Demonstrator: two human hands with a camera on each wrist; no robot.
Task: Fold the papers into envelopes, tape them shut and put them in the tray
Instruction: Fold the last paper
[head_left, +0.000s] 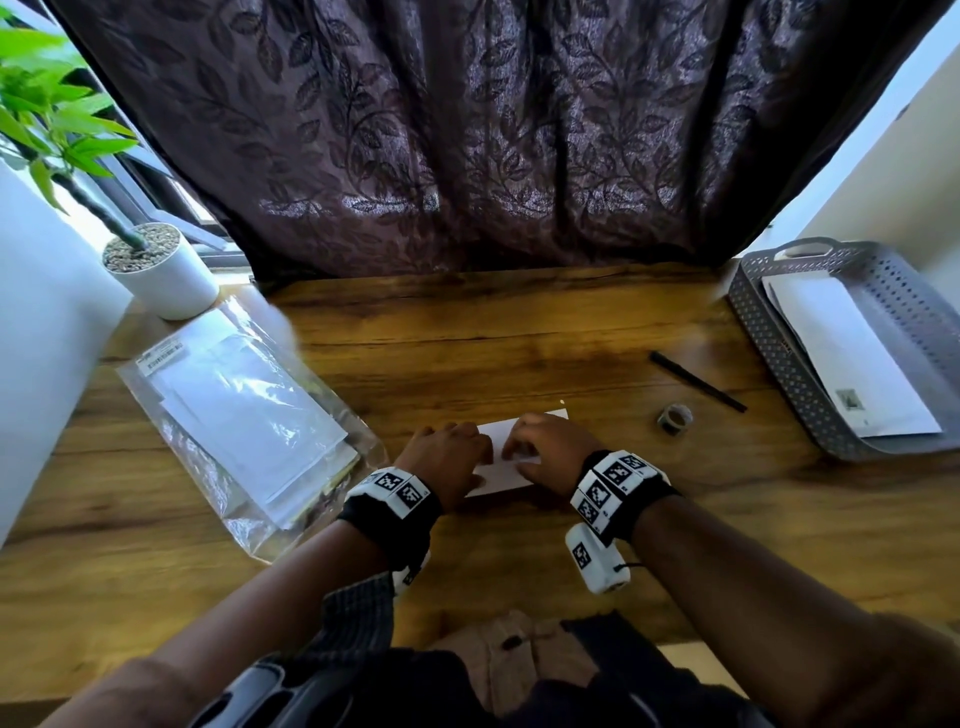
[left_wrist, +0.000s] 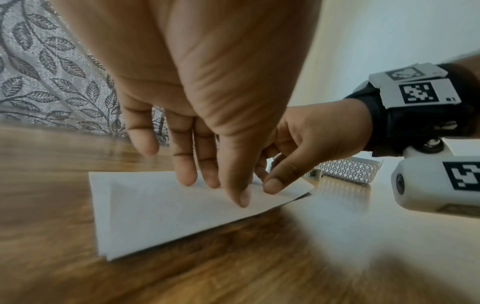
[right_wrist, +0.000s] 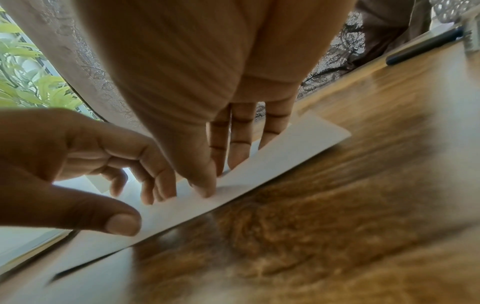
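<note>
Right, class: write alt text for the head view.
Both hands, left hand and right hand, press a folded white paper on a wooden table; tape roll, pen and tray sit right.

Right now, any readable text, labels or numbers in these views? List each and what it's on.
"R1": beside the coded marker on the right wrist band.
Barcode label on the plastic bag of papers: too blurred to read.
Stamp-like mark on the envelope in the tray: unreadable.
Other wrist markers: patterns only.
</note>
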